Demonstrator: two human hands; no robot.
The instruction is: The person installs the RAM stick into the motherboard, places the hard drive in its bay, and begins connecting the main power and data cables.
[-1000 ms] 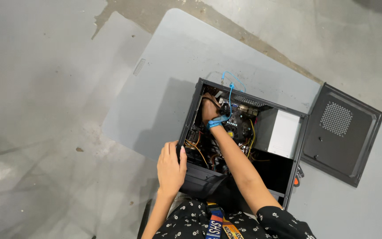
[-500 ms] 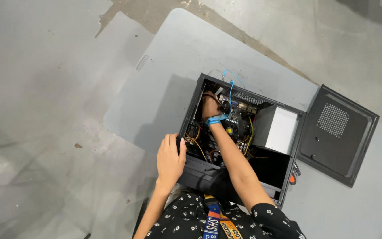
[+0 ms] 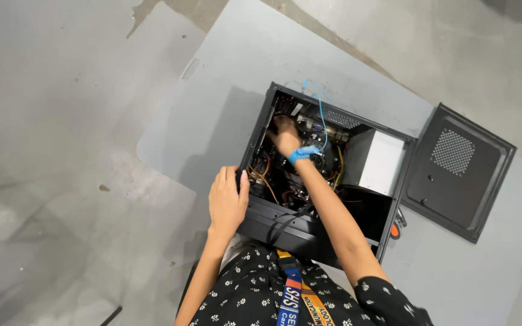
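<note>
Open black computer case (image 3: 309, 232) lies on its side on a grey mat (image 3: 225, 90), side panel (image 3: 457, 163) off and lying at 3 o'clock of the case, just beside it. The left hand (image 3: 227, 202) rests flat on the case's near-left corner, fingers curled over the edge, bracing it. The right hand (image 3: 284, 136) reaches deep into the case toward 11 o'clock, a blue wrist strap (image 3: 302, 154) on it with a thin blue cord (image 3: 319, 111) running up to the far wall; fingers look bent around something among the board parts, cannot tell what or whether it is gripped. Grey power supply (image 3: 382, 162) sits at 2 o'clock inside. Step looks like work on an internal part; next move likely needs a steady case and a careful pull clear of the orange cables (image 3: 265, 181).
</note>
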